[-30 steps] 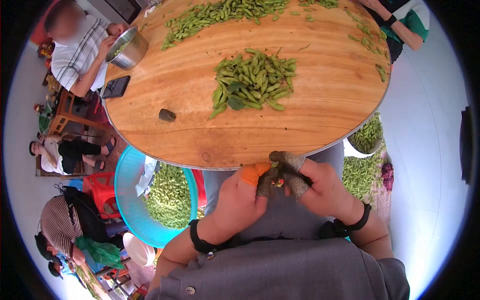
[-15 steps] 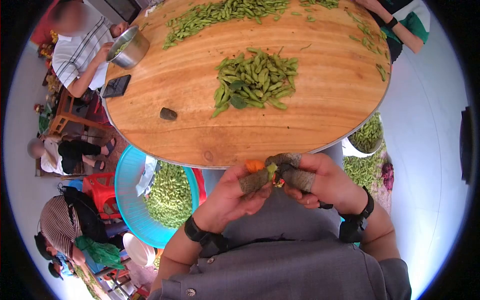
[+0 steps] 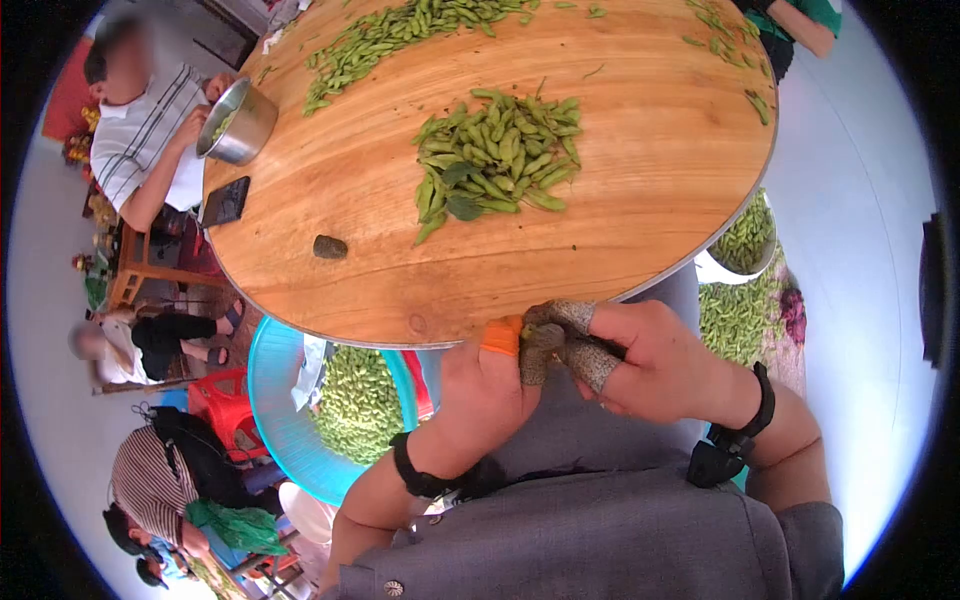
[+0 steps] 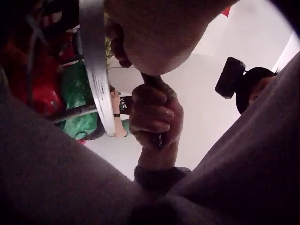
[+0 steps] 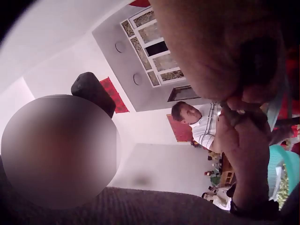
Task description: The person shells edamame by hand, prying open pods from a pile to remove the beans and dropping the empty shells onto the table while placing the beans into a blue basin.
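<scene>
Both hands meet just below the near table edge in the head view, fingertips together. My left hand [image 3: 475, 395] wears an orange cover [image 3: 501, 337] on one finger and a dark grey wrap on the thumb. My right hand [image 3: 655, 365] has speckled grey wraps [image 3: 572, 316] on thumb and forefinger. Between the fingertips, a bit of a green soybean pod [image 3: 529, 331] shows, pinched from both sides; the rest is hidden by the fingers. The wrist views show the two hands touching, dark and partly shadowed. A heap of pods [image 3: 500, 155] lies ahead on the wooden table [image 3: 640, 180].
A loose grey finger wrap [image 3: 330, 247] and a phone [image 3: 226, 202] lie on the table's left. A person opposite holds a steel pot [image 3: 240, 125]. Below left stands a turquoise basket [image 3: 275, 400] of pods; a white bucket [image 3: 710, 268] of pods stands right.
The head view has tilted, shifting the table scene left. Half a second ago the hands were turned with a pod end visible; now the left hand has rolled over and the thumbs cover most of it.
</scene>
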Demonstrator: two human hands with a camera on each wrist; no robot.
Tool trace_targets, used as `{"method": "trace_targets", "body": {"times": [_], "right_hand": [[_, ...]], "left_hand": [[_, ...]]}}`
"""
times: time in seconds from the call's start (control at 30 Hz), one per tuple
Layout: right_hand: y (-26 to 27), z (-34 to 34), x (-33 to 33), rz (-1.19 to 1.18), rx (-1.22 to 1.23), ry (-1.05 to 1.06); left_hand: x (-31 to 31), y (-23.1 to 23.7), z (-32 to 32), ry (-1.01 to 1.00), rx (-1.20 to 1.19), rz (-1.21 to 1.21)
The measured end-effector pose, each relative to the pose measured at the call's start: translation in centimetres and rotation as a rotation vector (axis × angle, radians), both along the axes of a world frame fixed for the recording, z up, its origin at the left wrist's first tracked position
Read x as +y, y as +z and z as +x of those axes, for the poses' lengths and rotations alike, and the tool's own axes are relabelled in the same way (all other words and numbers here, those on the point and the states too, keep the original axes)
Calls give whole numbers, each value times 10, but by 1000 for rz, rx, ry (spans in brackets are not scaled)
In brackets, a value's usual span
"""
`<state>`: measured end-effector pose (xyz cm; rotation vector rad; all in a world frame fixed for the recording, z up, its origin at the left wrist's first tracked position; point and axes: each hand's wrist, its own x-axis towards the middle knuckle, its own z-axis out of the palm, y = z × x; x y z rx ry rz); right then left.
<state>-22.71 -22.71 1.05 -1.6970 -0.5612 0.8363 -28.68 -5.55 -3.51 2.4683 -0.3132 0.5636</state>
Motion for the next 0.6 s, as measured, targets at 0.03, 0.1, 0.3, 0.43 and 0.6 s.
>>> {"method": "trace_targets", "body": {"times": [0.03,0.1,0.3,0.43,0.6], "right_hand": [[-4,0,0,10,-124,2],[-10,-2,4,84,-174,-77],[-4,2,-5,111,71,-142],[-12,-1,-11,88,204,-97],[-1,0,-13,94,180,-195]], "left_hand": [[0,1,1,30,-14,64],[2,3,7,-8,66,12],[13,22,11,-43,1015,-1302],[10,18,15,-94,1082,-1490],[14,22,11,-96,811,-1001]]}}
